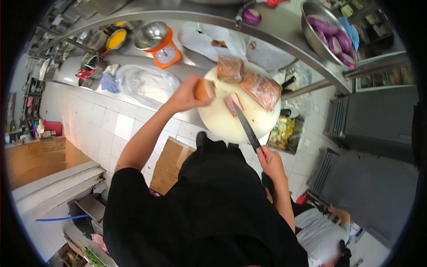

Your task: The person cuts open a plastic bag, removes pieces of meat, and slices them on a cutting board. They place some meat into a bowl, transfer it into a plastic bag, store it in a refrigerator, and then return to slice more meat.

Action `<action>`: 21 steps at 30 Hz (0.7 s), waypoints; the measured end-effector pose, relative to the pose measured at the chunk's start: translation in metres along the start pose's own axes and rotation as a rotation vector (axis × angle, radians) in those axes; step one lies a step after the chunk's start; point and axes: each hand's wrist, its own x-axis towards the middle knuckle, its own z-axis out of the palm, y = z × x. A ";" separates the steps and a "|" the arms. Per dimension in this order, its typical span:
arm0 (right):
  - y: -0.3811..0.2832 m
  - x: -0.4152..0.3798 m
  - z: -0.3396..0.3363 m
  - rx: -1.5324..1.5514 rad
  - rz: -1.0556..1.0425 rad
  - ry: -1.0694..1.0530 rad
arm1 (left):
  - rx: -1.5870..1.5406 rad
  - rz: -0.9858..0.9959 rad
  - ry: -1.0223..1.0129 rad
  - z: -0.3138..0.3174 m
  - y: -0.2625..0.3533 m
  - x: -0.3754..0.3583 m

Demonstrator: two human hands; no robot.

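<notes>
My left hand (186,94) is closed around a piece of meat (204,91) with a browned rind, held at the left side of a round white cutting board (218,127). In my right hand (270,162) is the handle of a long knife (247,127). Its blade points away from me, and the tip touches or overlaps a small cut piece of meat (231,106) on the board. Two larger blocks of meat in clear plastic wrap lie at the far side: a smaller block (230,69) and a longer block (261,90).
An orange kitchen scale (167,55) with a metal bowl stands behind, left of plastic bags. A clear bag of white stuff (144,84) lies left. A steel shelf holds a bowl of purple onions (329,33). Food scraps (282,132) fill a bin at right. Another person (318,233) is behind me.
</notes>
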 end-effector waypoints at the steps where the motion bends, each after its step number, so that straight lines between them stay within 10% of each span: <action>1: -0.004 0.003 0.001 0.006 -0.023 0.007 | -0.159 -0.032 0.197 -0.020 -0.007 0.003; 5: -0.017 0.002 0.008 0.002 0.031 -0.008 | 0.187 -0.118 0.585 -0.165 -0.047 0.069; 9: -0.026 0.002 0.014 -0.058 0.022 0.005 | 0.476 -0.435 0.255 -0.232 -0.148 0.150; 21: -0.047 -0.010 0.030 0.021 0.147 0.016 | 0.714 -0.575 0.089 -0.216 -0.205 0.168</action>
